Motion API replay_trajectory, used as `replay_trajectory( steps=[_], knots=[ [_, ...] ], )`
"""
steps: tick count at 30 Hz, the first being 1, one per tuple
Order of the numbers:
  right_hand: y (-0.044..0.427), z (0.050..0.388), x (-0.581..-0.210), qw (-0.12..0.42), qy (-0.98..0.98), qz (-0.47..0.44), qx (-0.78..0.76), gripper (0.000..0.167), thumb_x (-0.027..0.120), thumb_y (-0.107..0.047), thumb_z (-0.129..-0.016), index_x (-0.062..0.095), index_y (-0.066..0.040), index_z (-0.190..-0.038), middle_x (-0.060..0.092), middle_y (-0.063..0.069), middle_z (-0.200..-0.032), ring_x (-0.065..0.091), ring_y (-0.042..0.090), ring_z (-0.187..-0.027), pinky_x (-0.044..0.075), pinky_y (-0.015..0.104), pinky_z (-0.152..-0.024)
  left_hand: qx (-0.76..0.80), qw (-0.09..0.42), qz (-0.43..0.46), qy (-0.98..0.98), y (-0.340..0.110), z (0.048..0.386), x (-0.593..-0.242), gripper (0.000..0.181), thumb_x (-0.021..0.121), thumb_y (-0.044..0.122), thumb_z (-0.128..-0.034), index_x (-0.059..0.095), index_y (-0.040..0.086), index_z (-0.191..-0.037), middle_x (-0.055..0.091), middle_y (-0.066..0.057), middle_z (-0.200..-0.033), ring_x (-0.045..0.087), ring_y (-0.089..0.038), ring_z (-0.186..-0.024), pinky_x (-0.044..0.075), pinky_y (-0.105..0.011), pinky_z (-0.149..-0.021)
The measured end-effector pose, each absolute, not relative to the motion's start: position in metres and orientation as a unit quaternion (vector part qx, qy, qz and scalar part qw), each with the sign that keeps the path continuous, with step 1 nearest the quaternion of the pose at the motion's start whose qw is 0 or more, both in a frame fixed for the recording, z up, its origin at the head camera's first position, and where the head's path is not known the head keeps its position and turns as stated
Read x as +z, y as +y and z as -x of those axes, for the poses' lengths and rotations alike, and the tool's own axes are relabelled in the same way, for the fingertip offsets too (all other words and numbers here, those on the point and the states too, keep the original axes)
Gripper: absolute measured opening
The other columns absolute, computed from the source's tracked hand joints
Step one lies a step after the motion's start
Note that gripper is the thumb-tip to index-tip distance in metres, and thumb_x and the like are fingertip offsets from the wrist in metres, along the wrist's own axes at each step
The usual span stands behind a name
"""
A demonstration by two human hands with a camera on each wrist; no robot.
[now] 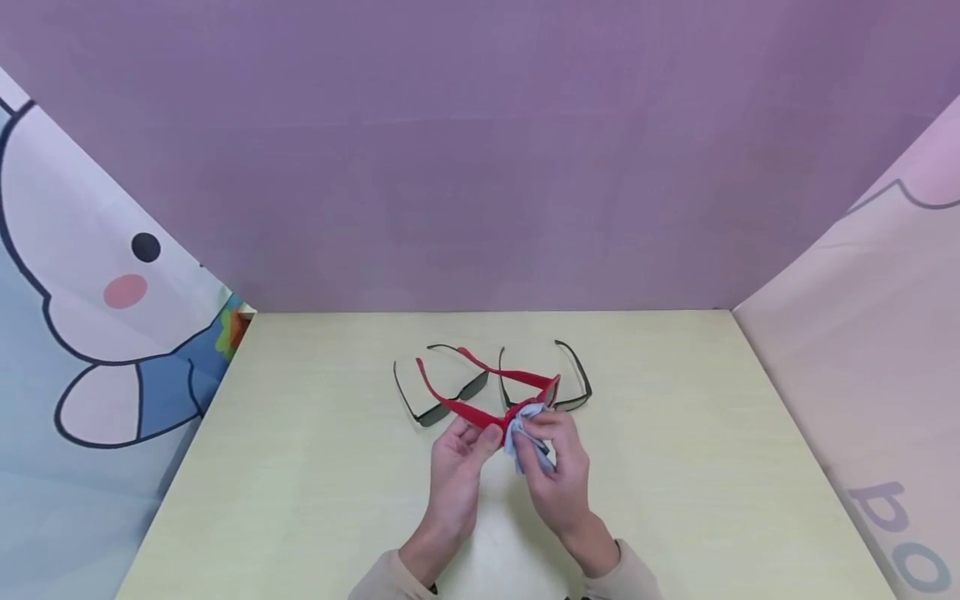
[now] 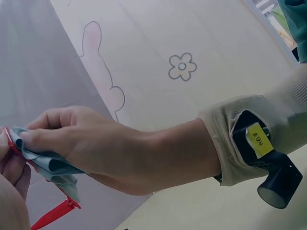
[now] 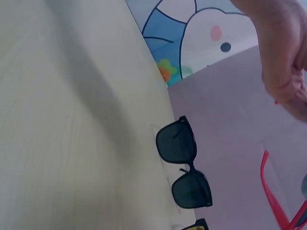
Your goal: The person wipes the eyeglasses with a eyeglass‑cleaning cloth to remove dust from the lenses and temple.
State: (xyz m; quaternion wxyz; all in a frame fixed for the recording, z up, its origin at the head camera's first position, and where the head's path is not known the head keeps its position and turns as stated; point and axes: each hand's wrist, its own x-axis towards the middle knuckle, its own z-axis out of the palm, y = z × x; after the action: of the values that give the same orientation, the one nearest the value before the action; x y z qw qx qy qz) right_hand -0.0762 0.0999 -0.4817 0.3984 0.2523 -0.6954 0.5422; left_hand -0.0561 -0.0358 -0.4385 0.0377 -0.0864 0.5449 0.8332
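My left hand (image 1: 455, 482) pinches the red-framed glasses (image 1: 480, 417) at the lens-side corner, thumb near the hinge, temples pointing up and away. My right hand (image 1: 558, 479) grips a light blue cloth (image 1: 519, 429) against the front of the red frame, covering part of a lens. In the left wrist view the right hand (image 2: 96, 146) pinches the folded cloth (image 2: 53, 165) against the red frame, with part of the left hand (image 2: 12, 203) at the edge. The right wrist view shows the left hand (image 3: 283, 57) above a red temple (image 3: 272, 196).
Dark-lensed glasses (image 1: 435, 415) lie unfolded on the table (image 1: 315, 500), left of and behind the hands. A second black-framed pair (image 1: 585, 392) lies behind to the right, partly hidden by the red glasses. Printed cloth walls (image 1: 862, 333) flank the table; a purple one (image 1: 480, 183) stands behind.
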Motion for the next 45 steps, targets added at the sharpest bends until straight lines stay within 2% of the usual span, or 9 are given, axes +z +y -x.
replay_trajectory(
  steps=[4,8,13,20,25,31,39,43,45],
  knots=[
    [0.101,0.076,-0.480,0.405,-0.697,-0.259,0.533,0.034,0.064,-0.023,-0.104,0.065,0.010,-0.099,0.062,0.023,-0.098,0.064,0.026,-0.095,0.053,0.017,-0.095,0.832,0.041,0.086,0.546,-0.037,0.056,-0.439,0.022,0.070,0.008,-0.0979,0.064,-0.003,-0.116,0.078,-0.006,-0.104,0.074,-0.014,-0.097,0.055,-0.029,-0.098],
    [0.109,0.082,-0.484,0.396,-0.699,-0.244,0.543,0.034,0.065,-0.021,-0.103,0.063,0.013,-0.102,0.062,0.025,-0.101,0.064,0.021,-0.101,0.053,0.015,-0.095,0.831,0.049,0.086,0.548,-0.038,0.056,-0.439,0.026,0.071,0.010,-0.0979,0.063,-0.004,-0.118,0.078,-0.008,-0.109,0.075,-0.017,-0.101,0.054,-0.032,-0.102],
    [0.111,0.084,-0.487,0.385,-0.691,-0.234,0.565,0.026,0.068,-0.009,-0.100,0.061,0.016,-0.102,0.061,0.027,-0.103,0.063,0.015,-0.105,0.054,0.016,-0.095,0.831,0.049,0.087,0.547,-0.039,0.056,-0.439,0.026,0.072,0.010,-0.0971,0.064,-0.003,-0.118,0.078,-0.009,-0.109,0.075,-0.019,-0.103,0.053,-0.034,-0.105],
    [0.098,0.075,-0.483,0.387,-0.686,-0.253,0.562,0.035,0.064,-0.023,-0.104,0.063,0.012,-0.101,0.061,0.025,-0.100,0.064,0.020,-0.102,0.054,0.016,-0.094,0.835,0.034,0.077,0.544,-0.037,0.056,-0.440,0.024,0.070,0.006,-0.0972,0.062,-0.006,-0.117,0.078,-0.006,-0.104,0.074,-0.015,-0.097,0.056,-0.031,-0.098],
    [0.096,0.070,-0.479,0.386,-0.690,-0.259,0.555,0.033,0.064,-0.021,-0.104,0.064,0.011,-0.100,0.062,0.023,-0.099,0.065,0.022,-0.101,0.053,0.018,-0.096,0.832,0.034,0.080,0.548,-0.037,0.055,-0.440,0.025,0.070,0.006,-0.0980,0.062,-0.006,-0.118,0.077,-0.007,-0.106,0.074,-0.014,-0.097,0.056,-0.028,-0.097],
    [0.103,0.073,-0.480,0.419,-0.665,-0.271,0.556,0.030,0.066,-0.014,-0.102,0.062,0.016,-0.098,0.062,0.024,-0.098,0.065,0.024,-0.099,0.054,0.019,-0.097,0.833,0.043,0.074,0.547,-0.038,0.054,-0.440,0.025,0.071,0.009,-0.0977,0.063,-0.004,-0.118,0.078,-0.005,-0.105,0.075,-0.015,-0.098,0.056,-0.030,-0.099],
    [0.123,0.081,-0.483,0.437,-0.651,-0.238,0.573,0.026,0.066,-0.005,-0.099,0.059,0.020,-0.095,0.060,0.028,-0.093,0.065,0.017,-0.095,0.056,0.015,-0.086,0.839,0.050,0.069,0.537,-0.040,0.053,-0.439,0.024,0.073,0.011,-0.0964,0.065,-0.001,-0.115,0.078,-0.004,-0.105,0.075,-0.016,-0.101,0.055,-0.031,-0.102],
    [0.131,0.084,-0.489,0.429,-0.660,-0.216,0.577,0.012,0.064,0.013,-0.089,0.060,0.020,-0.098,0.059,0.030,-0.093,0.064,0.013,-0.097,0.055,0.014,-0.083,0.843,0.057,0.070,0.530,-0.041,0.053,-0.439,0.024,0.072,0.013,-0.0973,0.064,-0.001,-0.116,0.078,-0.005,-0.106,0.075,-0.017,-0.103,0.053,-0.032,-0.104],
    [0.134,0.085,-0.492,0.422,-0.668,-0.204,0.578,0.015,0.063,0.020,-0.084,0.061,0.019,-0.099,0.059,0.030,-0.094,0.064,0.012,-0.098,0.055,0.013,-0.083,0.848,0.062,0.071,0.521,-0.042,0.052,-0.439,0.023,0.071,0.013,-0.0981,0.064,0.000,-0.116,0.078,-0.005,-0.106,0.075,-0.018,-0.104,0.053,-0.032,-0.105]
  ],
)
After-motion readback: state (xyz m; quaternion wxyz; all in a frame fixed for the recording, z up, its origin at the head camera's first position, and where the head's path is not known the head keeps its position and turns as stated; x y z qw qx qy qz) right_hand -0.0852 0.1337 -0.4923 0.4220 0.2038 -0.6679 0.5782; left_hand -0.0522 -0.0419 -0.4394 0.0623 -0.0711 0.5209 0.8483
